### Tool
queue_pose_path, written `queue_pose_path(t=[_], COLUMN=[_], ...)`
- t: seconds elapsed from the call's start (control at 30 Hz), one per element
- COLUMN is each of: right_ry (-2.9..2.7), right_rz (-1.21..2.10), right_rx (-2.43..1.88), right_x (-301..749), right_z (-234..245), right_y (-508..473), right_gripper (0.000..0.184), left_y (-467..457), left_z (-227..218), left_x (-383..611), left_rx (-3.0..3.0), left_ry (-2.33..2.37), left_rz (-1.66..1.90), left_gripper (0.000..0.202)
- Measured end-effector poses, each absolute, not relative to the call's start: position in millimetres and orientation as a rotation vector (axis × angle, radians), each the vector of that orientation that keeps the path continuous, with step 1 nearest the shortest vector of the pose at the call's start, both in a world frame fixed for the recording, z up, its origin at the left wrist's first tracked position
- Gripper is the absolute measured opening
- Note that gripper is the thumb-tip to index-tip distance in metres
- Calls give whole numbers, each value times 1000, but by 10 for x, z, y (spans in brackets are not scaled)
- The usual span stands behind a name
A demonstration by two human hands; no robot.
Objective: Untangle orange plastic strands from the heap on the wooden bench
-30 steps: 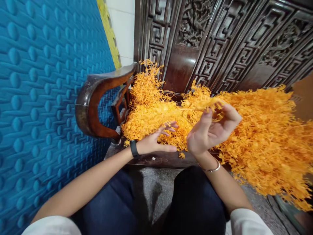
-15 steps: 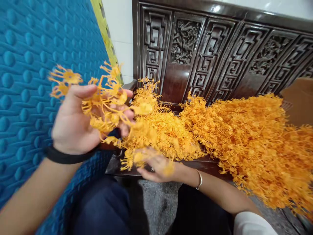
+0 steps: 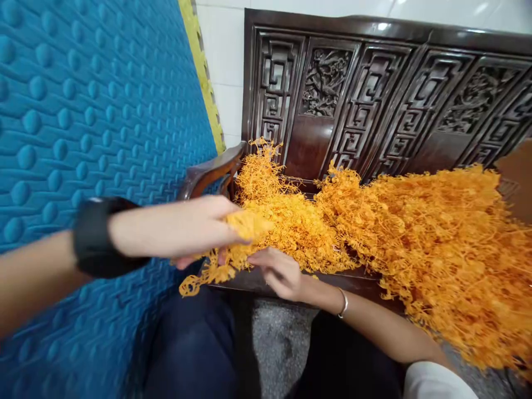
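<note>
My left hand (image 3: pixel 178 226), wearing a black wristband, is turned with its back upward and closed around a loose bunch of orange plastic flower sprigs (image 3: pixel 218 271). Thin stems and ring-shaped ends hang out below its fingers. Beside it on the right, my right hand (image 3: pixel 282 274), with a silver bangle at the wrist, has its fingers curled, the tips at the edge of the bunch. Whatever those fingertips may hold is too small to make out. Just behind both hands lies a pile of the same sprigs (image 3: pixel 295 227).
A larger heap of orange sprigs (image 3: pixel 440 249) spreads along the dark carved wooden bench (image 3: pixel 310 138) to the right. Part of a cardboard box (image 3: pixel 517 177) shows at the far right. The bench's armrest (image 3: pixel 211 166) and a blue textured foam mat (image 3: pixel 62 138) are on the left.
My left hand has turned from palm up to back up, moving down and right with the sprigs. My right hand has shifted slightly right. The view has tilted a little.
</note>
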State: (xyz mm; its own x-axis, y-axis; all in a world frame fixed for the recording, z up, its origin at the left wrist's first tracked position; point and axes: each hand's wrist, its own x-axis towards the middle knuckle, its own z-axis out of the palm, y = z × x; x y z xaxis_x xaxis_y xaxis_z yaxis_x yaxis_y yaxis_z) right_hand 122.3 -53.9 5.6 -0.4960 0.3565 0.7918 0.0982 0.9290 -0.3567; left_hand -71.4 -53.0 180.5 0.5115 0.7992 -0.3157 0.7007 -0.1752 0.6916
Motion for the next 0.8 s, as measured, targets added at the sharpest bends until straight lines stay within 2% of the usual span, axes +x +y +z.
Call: queue_pose_path(t=[0.1, 0.2, 0.33, 0.47, 0.7, 0.8], right_ry=[-1737, -1515, -1461, -1394, -1454, -1524], right_rz=[695, 981, 1050, 1058, 1058, 1080], right_rx=[-607, -679, -728, -798, -871, -837], right_x=[1279, 1323, 1395, 1482, 1591, 1589], right_z=[102, 174, 193, 167, 237, 256], right_y=[-503, -434, -262, -106, -34, -74], right_gripper=[30, 31, 27, 26, 26, 26], left_y=[-506, -356, -112, -22, 1, -87], left_z=[1478, 1129, 773, 618, 592, 736], left_x=[-536, -395, -281, -248, -362, -501], left_rx=[1916, 1824, 1857, 1906, 1641, 1648], left_ry=[1227, 1127, 1013, 1055, 1075, 1069], left_rz=[-139, -222, -44, 218, 468, 496], left_gripper=[25, 34, 53, 74, 67, 53])
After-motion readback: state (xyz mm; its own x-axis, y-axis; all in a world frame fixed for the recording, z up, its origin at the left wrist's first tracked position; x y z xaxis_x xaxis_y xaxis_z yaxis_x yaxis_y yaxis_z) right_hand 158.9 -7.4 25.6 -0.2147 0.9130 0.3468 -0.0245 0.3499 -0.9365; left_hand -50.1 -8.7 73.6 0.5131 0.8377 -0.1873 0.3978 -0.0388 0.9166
